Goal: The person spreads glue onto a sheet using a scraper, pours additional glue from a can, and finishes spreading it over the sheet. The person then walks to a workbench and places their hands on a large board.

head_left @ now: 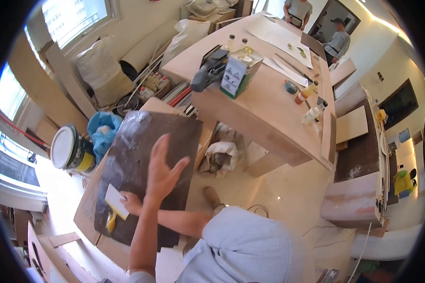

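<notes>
My right hand (132,203) is closed on a pale flat scraper (115,200) with a yellow lower edge. The scraper is over the left part of a dark brown panel (174,129). Just below it, a glossy yellow patch (111,222) lies on the panel; it looks like thick glue, though I cannot be sure. My left hand (164,172) is raised above the panel with its fingers stretched out and nothing in it. The left forearm crosses in front of the right one. A shiny, whitish smear (134,125) covers the panel's upper left area.
A large wooden worktop (269,125) carries a green-and-white can (241,73), a grey power tool (210,70) and small bottles (311,113). A lidded bucket (71,148) and blue bag (104,134) stand beside the panel. Two people (337,42) are at the back.
</notes>
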Tool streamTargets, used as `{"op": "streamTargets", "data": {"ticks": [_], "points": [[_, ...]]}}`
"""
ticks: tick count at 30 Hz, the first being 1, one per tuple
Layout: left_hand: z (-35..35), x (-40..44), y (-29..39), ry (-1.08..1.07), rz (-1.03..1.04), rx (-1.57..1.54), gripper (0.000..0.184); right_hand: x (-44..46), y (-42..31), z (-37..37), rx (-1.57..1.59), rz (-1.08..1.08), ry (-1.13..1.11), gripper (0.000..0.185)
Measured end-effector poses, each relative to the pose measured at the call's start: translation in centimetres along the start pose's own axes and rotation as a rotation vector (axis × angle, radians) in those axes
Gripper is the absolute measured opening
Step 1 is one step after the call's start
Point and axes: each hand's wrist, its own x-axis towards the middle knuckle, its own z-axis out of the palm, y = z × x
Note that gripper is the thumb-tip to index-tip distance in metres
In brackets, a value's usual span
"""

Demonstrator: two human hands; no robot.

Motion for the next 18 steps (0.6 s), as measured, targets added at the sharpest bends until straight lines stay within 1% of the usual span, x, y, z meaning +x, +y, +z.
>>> {"op": "streamTargets", "data": {"ticks": [1, 2, 3, 5, 7, 9, 11, 12, 13, 15, 16, 18], "points": [[3.2, 3.6, 1.5, 0.004, 0.095, -0.027, 0.051, 0.6, 1.2, 0.0, -0.017, 0.007, 0.056, 0.038], [5.9, 7.5, 2.9, 0.032, 0.183, -0.027, 0.04, 1.1, 2.0, -0.5, 0.065, 0.067, -0.013, 0.036], [8.5, 11.9, 4.3, 0.06, 0.273, -0.02, 0.029, 0.8, 0.4, -2.5, 0.136, 0.102, -0.101, 0.036], [13.5, 20.6, 6.9, 0.003, 0.391, 0.002, 0.024, 0.5, 0.1, -4.0, 0.169, 0.137, -0.173, 0.035], [18.9, 28.3, 7.8, -0.058, 0.572, 0.181, 0.031, 0.6, 0.0, -5.6, 0.177, 0.157, -0.2, 0.035], [23.0, 34.4, 8.6, -0.251, 0.457, 0.354, 0.04, 1.3, -0.2, -7.7, 0.173, 0.171, -0.209, 0.034], [25.2, 38.3, 8.5, -0.432, 0.432, 0.545, 0.036, 1.3, -0.1, -8.8, 0.183, 0.18, -0.227, 0.034], [26.1, 39.5, 8.4, -0.53, 0.417, 0.639, 0.035, 1.6, -0.3, -9.0, 0.191, 0.189, -0.24, 0.034], [26.7, 40.1, 7.9, -0.574, 0.452, 0.63, 0.039, 1.6, -0.4, -9.2, 0.2, 0.188, -0.241, 0.033], [26.5, 40.9, 8.2, -0.644, 0.49, 0.661, 0.042, 2.2, -0.8, -9.0, 0.217, 0.168, -0.251, 0.033], [26.6, 41.4, 8.2, -0.672, 0.51, 0.677, 0.044, 2.3, -1.3, -9.1, 0.229, 0.172, -0.229, 0.032], [27.4, 41.4, 7.8, -0.634, 0.587, 0.715, 0.045, 2.3, -2.0, -9.5, 0.237, 0.191, -0.189, 0.032]]}}
